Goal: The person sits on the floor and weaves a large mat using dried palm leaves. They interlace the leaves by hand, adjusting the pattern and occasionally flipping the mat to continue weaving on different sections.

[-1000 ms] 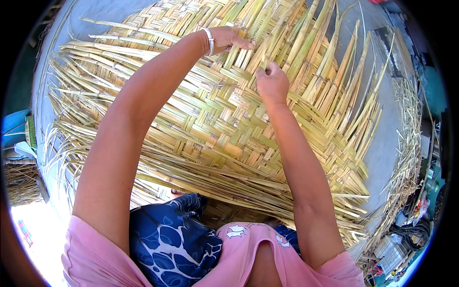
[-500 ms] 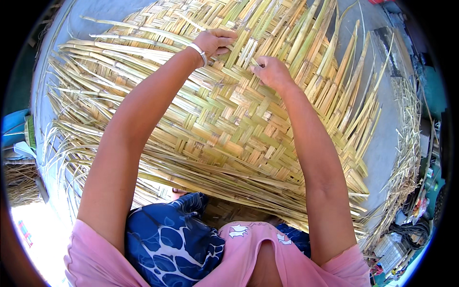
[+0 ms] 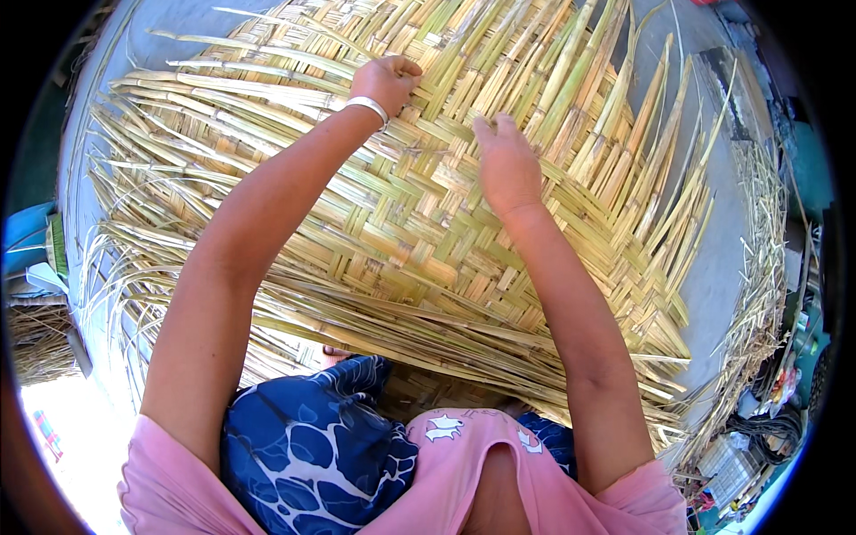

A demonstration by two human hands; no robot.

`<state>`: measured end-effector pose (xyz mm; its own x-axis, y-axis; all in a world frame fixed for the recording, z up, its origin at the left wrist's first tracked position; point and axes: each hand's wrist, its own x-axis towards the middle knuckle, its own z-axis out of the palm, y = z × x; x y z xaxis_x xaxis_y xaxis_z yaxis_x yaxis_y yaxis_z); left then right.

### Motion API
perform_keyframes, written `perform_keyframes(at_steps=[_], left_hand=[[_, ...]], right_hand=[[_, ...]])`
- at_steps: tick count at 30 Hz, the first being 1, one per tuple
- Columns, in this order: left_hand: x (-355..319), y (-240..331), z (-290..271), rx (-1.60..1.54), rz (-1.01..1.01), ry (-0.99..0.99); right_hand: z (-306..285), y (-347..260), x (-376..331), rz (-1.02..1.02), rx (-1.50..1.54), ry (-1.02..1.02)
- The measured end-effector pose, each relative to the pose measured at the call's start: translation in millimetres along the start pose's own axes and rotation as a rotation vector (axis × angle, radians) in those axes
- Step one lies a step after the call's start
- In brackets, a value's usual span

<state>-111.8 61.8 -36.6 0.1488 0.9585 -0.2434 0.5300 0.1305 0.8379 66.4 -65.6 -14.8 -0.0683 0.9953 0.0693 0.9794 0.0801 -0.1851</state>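
Note:
A large mat [image 3: 419,223] of flat, split cane strips, pale yellow and green, spreads before me in a diagonal weave. My left hand [image 3: 385,86], with a white bangle at the wrist, is closed at the upper middle of the weave. Its fingertips pinch at a cane strip [image 3: 334,37] that slants up to the left, though the grip itself is partly hidden. To the right and a little nearer, my right hand [image 3: 511,168] rests over the woven part, back upward. Its fingers are stretched forward and hold nothing I can see.
Loose strip ends [image 3: 152,94] fan out on the left, and more [image 3: 660,169] on the right. A bundle of long strips [image 3: 419,334] crosses near my lap. Grey floor [image 3: 713,259] borders the mat, with a straw heap [image 3: 758,259] and clutter at far right.
My left hand has moved slightly left and its fingers have curled in. The right hand has opened from a pinch, its fingers now stretched forward. A strip at upper left has shifted.

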Motion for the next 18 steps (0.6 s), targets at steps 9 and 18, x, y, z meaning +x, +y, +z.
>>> perform_keyframes(at_steps=[9, 18], left_hand=[[-21.2, -12.6, 0.0, 0.222, 0.17, 0.116], [-7.9, -14.8, -10.9, -0.168, -0.007, -0.049]], right_hand=[[17.0, -3.1, -12.8, -0.141, -0.199, -0.048], [24.2, -7.9, -35.1, -0.113, -0.151, 0.187]])
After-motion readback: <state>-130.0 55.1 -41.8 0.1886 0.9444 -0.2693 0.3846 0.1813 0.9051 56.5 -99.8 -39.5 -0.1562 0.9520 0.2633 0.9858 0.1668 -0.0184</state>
